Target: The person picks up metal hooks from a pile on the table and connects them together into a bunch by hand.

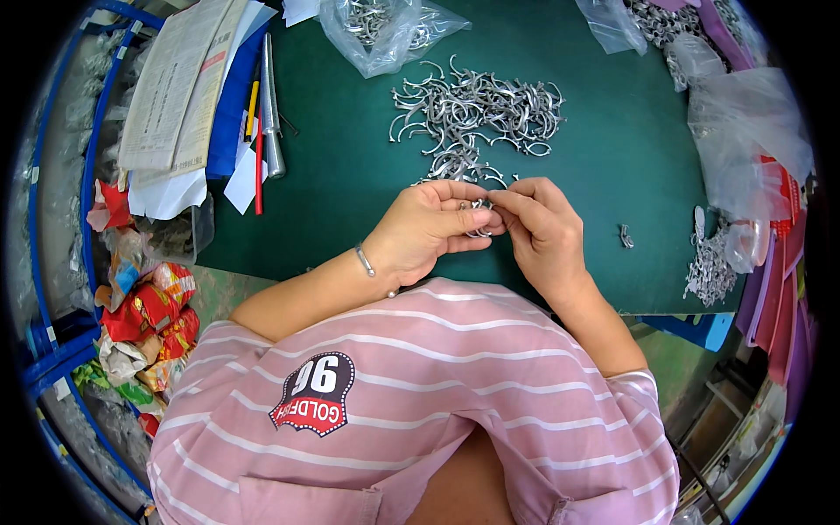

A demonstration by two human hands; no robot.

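My left hand (424, 223) is closed around a few small curved, silvery metal pieces (479, 206), with the thumb pressing over them. Against it, my right hand (547, 232) pinches with thumb and fingertips at the end of one of these pieces; the fingers partly hide the contact. Just beyond both hands lies a heap of similar C-shaped metal pieces (477, 105) on the dark green tabletop (341, 175). A few strays from the heap reach almost to my fingertips.
Papers (175, 87), a red pencil (259, 184) and a metal rod (269, 105) lie left. A clear bag (376, 44) of metal parts sits at the back. To the right are a small metal piece (626, 236), a flat metal pile (710, 267) and plastic bags (744, 131).
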